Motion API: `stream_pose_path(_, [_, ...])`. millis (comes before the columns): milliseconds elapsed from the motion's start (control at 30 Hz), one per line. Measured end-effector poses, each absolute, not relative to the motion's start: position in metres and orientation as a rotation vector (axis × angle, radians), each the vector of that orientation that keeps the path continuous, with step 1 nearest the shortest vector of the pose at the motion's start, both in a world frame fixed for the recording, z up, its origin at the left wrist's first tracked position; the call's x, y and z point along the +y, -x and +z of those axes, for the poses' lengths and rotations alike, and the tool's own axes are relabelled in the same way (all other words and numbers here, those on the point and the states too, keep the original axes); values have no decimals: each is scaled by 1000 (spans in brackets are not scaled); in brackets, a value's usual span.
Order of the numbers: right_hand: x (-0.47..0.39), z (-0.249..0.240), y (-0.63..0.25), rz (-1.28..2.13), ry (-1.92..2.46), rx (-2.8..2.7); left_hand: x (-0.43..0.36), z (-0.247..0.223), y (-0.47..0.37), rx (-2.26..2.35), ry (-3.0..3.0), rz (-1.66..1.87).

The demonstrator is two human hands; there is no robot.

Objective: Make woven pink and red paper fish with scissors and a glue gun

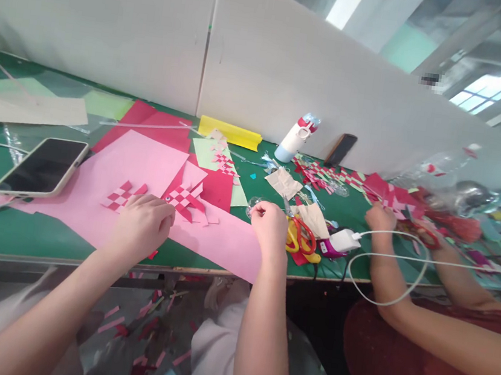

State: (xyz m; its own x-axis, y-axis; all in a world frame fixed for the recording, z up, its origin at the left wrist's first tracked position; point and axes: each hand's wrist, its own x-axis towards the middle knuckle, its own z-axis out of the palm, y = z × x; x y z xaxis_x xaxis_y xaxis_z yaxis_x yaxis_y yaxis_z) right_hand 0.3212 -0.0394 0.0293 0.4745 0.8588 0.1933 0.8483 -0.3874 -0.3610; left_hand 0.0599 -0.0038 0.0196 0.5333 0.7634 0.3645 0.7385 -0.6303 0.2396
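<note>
My left hand, its fingers curled, is over pink paper; whatever it may hold is hidden. Beside it lie a red-and-pink checkered woven paper piece and a woven paper fish with a small eye. My right hand is closed in a pinch at a small clear plastic bag; I cannot make out what is between its fingertips. To its right are scissors with orange handles and scissors with yellow handles.
A phone lies at left. Behind are red paper, a yellow roll, a white bottle and a dark phone. A white charger trails a cable; at right, a co-worker's hands handle red paper and scissors.
</note>
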Motion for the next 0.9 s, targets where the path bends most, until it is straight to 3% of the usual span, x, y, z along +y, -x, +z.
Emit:
stream_pose_path(367, [-24, 25, -275, 264, 2098, -1638, 11, 33, -22, 1695, -2523, 517])
stream_pose_path(633, [-20, 19, -222, 767, 1478, -1942, 14, 29, -1, 1629, -2543, 330])
stream_pose_path(900, [-11, -4, -192, 495, 1455, -2225, 12, 30, 16, 1619, -2486, 210])
